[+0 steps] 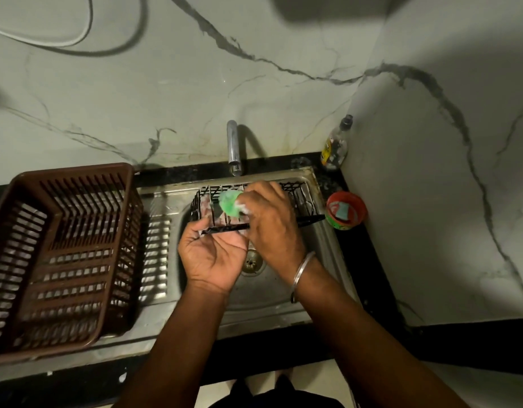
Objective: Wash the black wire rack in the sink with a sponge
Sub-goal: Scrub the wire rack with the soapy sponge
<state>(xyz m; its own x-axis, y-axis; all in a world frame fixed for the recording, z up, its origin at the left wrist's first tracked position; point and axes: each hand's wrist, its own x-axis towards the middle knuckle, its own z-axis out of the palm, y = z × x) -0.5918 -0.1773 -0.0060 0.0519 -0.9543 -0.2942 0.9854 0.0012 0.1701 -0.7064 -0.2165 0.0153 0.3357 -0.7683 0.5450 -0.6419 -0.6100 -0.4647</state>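
Just below the tap (233, 148), over the sink (286, 307), the person's left hand (211, 254) grips the black wire rack (256, 206) by its near edge while the right hand (272, 219) squeezes a soapy green sponge (229, 204) against its wires; wet suds could likely loosen that one-handed hold and drop the rack into the basin.

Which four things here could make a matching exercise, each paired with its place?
Things:
1. green sponge
2. black wire rack
3. brown basket
4. clear bottle

Places:
A. left of the sink bowl, on the drainboard
B. back right corner, against the wall
C. gripped in the right hand
D. over the sink bowl, held by the left hand

Pairs: 1-C, 2-D, 3-A, 4-B
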